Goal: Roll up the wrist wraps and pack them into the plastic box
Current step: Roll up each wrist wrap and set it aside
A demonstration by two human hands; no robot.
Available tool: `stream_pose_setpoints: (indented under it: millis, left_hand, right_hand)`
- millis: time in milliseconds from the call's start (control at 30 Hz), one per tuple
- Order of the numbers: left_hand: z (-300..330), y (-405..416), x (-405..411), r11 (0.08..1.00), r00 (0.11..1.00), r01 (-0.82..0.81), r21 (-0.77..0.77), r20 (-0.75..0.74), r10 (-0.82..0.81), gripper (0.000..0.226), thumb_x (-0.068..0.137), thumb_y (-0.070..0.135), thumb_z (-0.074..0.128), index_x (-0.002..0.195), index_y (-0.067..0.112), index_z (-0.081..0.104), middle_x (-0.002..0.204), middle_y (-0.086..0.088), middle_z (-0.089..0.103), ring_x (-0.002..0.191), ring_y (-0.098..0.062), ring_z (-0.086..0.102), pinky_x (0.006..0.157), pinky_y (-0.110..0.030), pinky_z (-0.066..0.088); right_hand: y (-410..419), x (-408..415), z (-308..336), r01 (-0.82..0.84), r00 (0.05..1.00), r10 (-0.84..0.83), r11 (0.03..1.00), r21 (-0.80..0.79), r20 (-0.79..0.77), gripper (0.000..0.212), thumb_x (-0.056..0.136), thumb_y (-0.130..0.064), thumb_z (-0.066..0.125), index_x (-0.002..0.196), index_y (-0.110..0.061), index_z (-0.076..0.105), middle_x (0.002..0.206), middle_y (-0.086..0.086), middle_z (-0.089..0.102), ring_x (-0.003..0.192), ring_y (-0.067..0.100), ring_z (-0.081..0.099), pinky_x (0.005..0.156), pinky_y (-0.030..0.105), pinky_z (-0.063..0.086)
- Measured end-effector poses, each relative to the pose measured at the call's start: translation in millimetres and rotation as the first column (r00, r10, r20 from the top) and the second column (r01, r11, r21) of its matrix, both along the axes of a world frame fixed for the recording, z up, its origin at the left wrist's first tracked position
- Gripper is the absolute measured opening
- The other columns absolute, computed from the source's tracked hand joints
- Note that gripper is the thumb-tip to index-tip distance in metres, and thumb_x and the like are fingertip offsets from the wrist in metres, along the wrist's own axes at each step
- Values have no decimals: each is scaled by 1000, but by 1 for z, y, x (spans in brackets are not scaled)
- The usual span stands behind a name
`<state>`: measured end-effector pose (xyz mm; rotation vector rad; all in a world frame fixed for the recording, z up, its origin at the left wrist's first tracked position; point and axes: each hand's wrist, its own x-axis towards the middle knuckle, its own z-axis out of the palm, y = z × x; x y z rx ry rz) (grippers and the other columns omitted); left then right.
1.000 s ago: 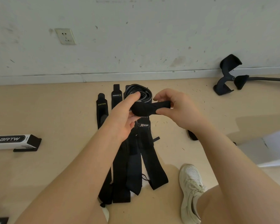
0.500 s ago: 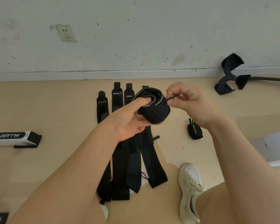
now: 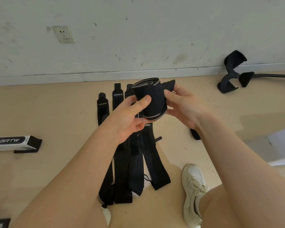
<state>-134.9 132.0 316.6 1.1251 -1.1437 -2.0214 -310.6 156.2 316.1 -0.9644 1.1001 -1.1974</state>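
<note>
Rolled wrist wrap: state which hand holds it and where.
Both hold the rolled wrist wrap: the left hand on its side, the right hand pinching the loose end.

One head-worn camera looks forward and down from close above the hands. The floor [image 3: 39, 112] fills most of the frame; the wall [image 3: 155, 30] runs across the far edge, and a shoe [image 3: 193, 186] sits at the near right.

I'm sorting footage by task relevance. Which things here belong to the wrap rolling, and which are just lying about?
Job:
rolled wrist wrap, held by left hand and right hand
flat wraps on the floor
small rolled wrap

Lying about:
BRTW box
black handles
wall socket
shoe
</note>
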Motion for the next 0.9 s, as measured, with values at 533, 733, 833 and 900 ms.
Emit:
stream_pose_setpoints:
  millis: [533, 733, 833, 900]
  left_hand:
    - [-50, -40, -47, 996, 981, -89, -20, 172, 91, 27, 94, 33, 54, 121, 31, 56, 111, 5, 69, 96, -19, 70, 92, -36, 41]
    - [-97, -66, -112, 990, 950, 95, -103, 306, -59, 31, 96, 25, 51, 125, 35, 49, 106, 15, 62, 95, -2, 58, 68, -16, 38]
    - [-141, -75, -145, 981, 927, 190, -36, 334, -168, 39, 96, 21, 52, 133, 32, 46, 114, 11, 60, 107, -7, 56, 75, -17, 41]
    - [-173, -78, -160, 968, 911, 249, 28, 333, -244, 41, 96, 21, 51, 135, 32, 45, 114, 9, 61, 108, -7, 56, 78, -18, 41]
  right_hand:
    - [-40, -7, -36, 213, 838, -186, 977, -6, -514, 30, 93, -30, 55, 118, -13, 57, 97, -7, 60, 84, 2, 56, 63, 10, 42]
    - [-57, -62, -112, 290, 935, -222, 927, 237, -278, 48, 83, -27, 70, 123, -19, 45, 106, -10, 57, 92, 2, 56, 68, 15, 46]
    - [-56, -97, -160, 333, 938, -278, 884, 327, -206, 43, 83, -23, 70, 121, -17, 51, 106, -5, 62, 99, 7, 58, 74, 19, 47]
    - [-53, -115, -195, 377, 926, -329, 840, 390, -185, 38, 85, -21, 69, 119, -14, 53, 105, -3, 64, 99, 10, 59, 76, 20, 46]
